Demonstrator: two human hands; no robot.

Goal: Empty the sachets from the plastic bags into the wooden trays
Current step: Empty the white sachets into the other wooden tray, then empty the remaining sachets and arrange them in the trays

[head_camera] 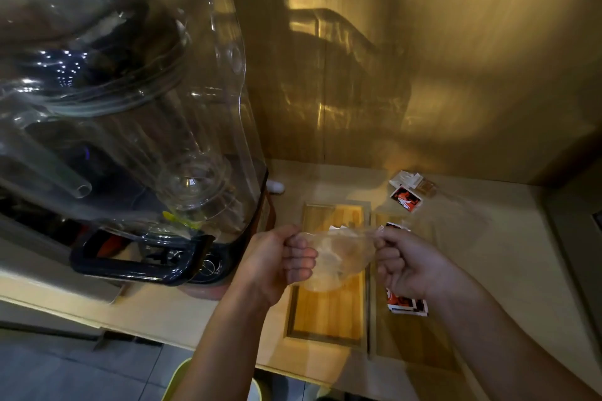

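A clear plastic bag (338, 254) is stretched between my left hand (280, 260) and my right hand (407, 265), each gripping one side of it. The bag hangs over the left wooden tray (329, 312), whose bare bottom shows below it. A second wooden tray (413, 335) lies beside it on the right and holds red and white sachets (407, 303) near my right wrist. More red sachets (395, 226) peek out behind the bag's top edge. I cannot tell what is inside the bag.
A large blender with a clear sound cover (123, 101) and dark base (143, 260) stands at the left of the counter. Loose sachets (406, 198) and white packets (407, 180) lie near the back wall. The counter edge runs along the bottom.
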